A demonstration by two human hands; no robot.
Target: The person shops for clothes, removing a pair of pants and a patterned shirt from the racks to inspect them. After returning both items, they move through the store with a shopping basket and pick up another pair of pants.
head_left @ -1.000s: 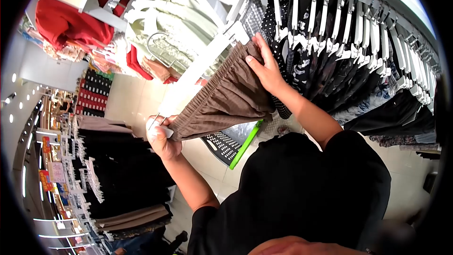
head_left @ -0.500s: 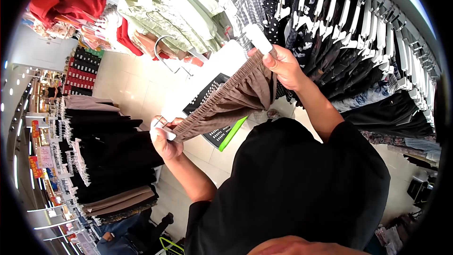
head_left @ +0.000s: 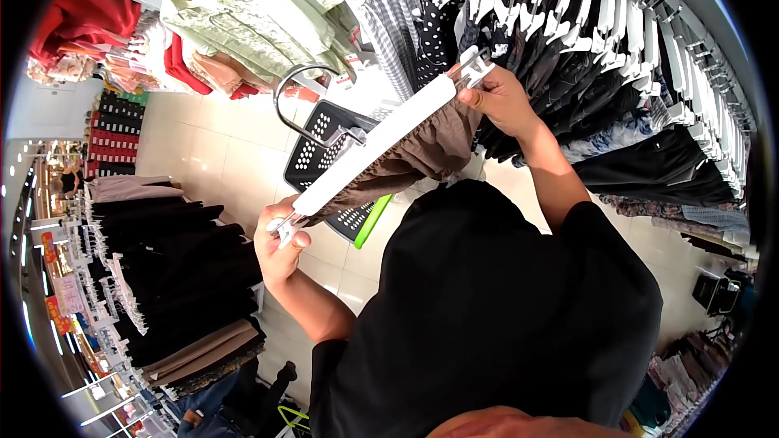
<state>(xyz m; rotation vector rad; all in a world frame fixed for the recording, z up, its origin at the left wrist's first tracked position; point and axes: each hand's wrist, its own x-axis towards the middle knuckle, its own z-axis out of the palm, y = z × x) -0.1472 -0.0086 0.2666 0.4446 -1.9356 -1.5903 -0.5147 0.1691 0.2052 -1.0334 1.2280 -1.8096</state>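
Observation:
A white clip hanger is held slanting in front of my chest, its metal hook pointing away from me. A brown garment with a gathered elastic waist hangs along the bar on my side. My left hand is closed around the clip at the lower left end, thumb pressed against it. At the upper right end, my right hand pinches the other clip and the edge of the waistband. Whether the clips grip the cloth is hard to see.
Below the hanger, a dark perforated basket with a green handle stands on the tiled floor. Dark garments on white hangers line the right rail. Pale green clothes hang ahead, and black garments fill a rack at left.
The hanger has turned so that its white bar and hook now show plainly in front of the brown waistband. Both hands stay at its ends, and the view has shifted slightly.

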